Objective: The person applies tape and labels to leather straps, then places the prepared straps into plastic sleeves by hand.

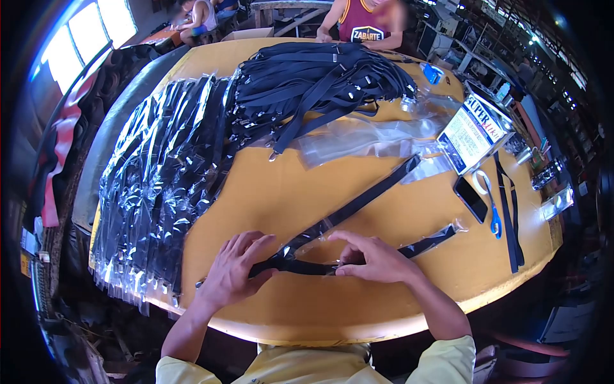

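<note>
Black suspenders (300,265) with metal clips lie on the yellow table at its near side. My left hand (233,272) curves over their left end, the strap passing between thumb and fingers. Around the strap farther right, the thumb and index finger of my right hand (371,261) close near a metal fitting; the exact grip is partly hidden. One strap in a clear plastic sleeve (377,190) runs diagonally up and right from the join. Another sleeved strap end (435,240) sticks out beyond my right hand.
Plastic-wrapped suspenders (160,192) cover the table's left side. A heap of unwrapped suspenders (313,77) lies at the back, beside clear plastic sleeves (371,137). To the right are a box (473,134), a phone (470,200), blue scissors (495,221) and tape (481,182). A person (364,25) sits opposite.
</note>
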`<state>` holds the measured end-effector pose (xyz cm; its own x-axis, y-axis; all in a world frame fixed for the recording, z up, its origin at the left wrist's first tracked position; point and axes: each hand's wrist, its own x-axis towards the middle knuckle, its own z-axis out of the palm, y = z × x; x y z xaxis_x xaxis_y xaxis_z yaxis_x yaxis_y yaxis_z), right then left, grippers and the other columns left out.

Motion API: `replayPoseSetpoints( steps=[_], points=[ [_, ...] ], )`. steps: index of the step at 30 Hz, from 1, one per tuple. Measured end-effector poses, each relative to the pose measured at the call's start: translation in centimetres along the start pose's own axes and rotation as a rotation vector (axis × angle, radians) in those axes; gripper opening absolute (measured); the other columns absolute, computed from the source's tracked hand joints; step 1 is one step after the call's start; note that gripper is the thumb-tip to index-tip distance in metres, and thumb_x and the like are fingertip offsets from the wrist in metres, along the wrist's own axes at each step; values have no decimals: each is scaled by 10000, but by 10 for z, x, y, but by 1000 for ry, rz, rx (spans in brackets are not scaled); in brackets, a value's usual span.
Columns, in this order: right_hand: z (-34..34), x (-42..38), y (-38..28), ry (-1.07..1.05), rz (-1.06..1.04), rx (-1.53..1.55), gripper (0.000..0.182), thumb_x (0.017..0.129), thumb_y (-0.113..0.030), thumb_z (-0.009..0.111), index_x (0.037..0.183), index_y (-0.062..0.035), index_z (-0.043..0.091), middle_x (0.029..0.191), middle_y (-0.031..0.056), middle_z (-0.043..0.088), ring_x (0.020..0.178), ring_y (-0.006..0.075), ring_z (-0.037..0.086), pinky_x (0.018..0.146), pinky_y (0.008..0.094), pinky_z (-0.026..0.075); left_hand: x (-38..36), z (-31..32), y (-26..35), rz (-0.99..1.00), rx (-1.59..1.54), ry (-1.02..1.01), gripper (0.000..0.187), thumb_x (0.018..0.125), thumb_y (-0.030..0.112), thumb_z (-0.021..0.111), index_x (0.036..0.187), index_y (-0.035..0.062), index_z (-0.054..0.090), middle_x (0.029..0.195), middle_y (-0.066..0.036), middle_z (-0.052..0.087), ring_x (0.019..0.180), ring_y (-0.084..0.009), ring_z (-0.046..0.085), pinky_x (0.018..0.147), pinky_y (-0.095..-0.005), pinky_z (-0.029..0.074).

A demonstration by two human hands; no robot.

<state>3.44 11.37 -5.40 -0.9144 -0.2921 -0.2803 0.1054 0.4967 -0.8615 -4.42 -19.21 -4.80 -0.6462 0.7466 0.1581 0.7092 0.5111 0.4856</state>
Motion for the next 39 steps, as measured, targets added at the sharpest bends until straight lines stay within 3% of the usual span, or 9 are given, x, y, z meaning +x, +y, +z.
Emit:
replayPoseSetpoints(
  steps=[5,8,15,17,21,23,33,35,39],
  points=[
    [10,3,-6,69,-24,-47,645,858,-162,779,1427,-95,481,932,73,701,892,168,669,889,346,516,-12,26,-22,-32,-115,28,462,850,245,776,1239,47,626,1115,-127,583,1045,-320,596,915,-434,494],
    [22,7,-10,85,-55,-60,604,878,-205,744,1410,-94,480,889,89,710,836,235,683,813,388,520,-14,36,-23,71,-11,110,446,866,258,759,1230,36,627,1081,-124,575,1000,-308,600,869,-417,509],
    [38,23,-13,175,-69,-9,571,901,-211,734,1402,-90,488,865,92,699,783,221,658,763,372,509,-6,37,-21,134,103,114,459,874,251,749,1246,15,624,1043,-131,576,925,-310,590,829,-416,507],
    [35,23,-18,192,-30,24,570,897,-166,745,1398,-76,489,863,49,675,767,110,600,749,304,485,1,35,-19,171,114,127,459,884,252,739,1252,11,608,1032,-132,571,911,-308,584,819,-413,506],
    [27,24,-24,205,-12,108,570,905,-156,745,1399,-77,472,869,36,667,774,85,593,719,280,476,16,30,-12,209,88,146,452,886,264,739,1241,21,602,1030,-136,578,919,-313,592,821,-409,504],
    [23,27,-15,195,37,279,571,911,-139,743,1404,-83,458,878,33,664,782,85,598,712,263,471,22,31,-10,195,21,122,403,894,247,736,1206,26,608,1033,-141,583,936,-325,597,810,-411,503],
    [26,42,-8,216,83,195,582,909,-138,751,1408,-82,455,901,32,664,844,72,607,737,256,477,52,37,-28,-23,-561,-137,188,972,166,643,1041,-7,612,864,-169,668,782,-314,655,708,-412,504],
    [20,40,-16,201,57,216,621,898,-164,761,1426,-66,449,922,75,689,808,108,624,773,304,499,52,39,-30,-100,-633,-139,154,996,135,623,1056,-6,613,834,-127,663,724,-214,630,668,-346,485],
    [3,36,-15,163,-18,-3,625,896,-147,760,1432,-73,447,931,69,687,833,100,613,778,297,495,50,50,-37,-137,-747,-86,154,1008,137,604,1062,-6,612,832,-115,668,726,-194,636,658,-344,483]
  ],
)
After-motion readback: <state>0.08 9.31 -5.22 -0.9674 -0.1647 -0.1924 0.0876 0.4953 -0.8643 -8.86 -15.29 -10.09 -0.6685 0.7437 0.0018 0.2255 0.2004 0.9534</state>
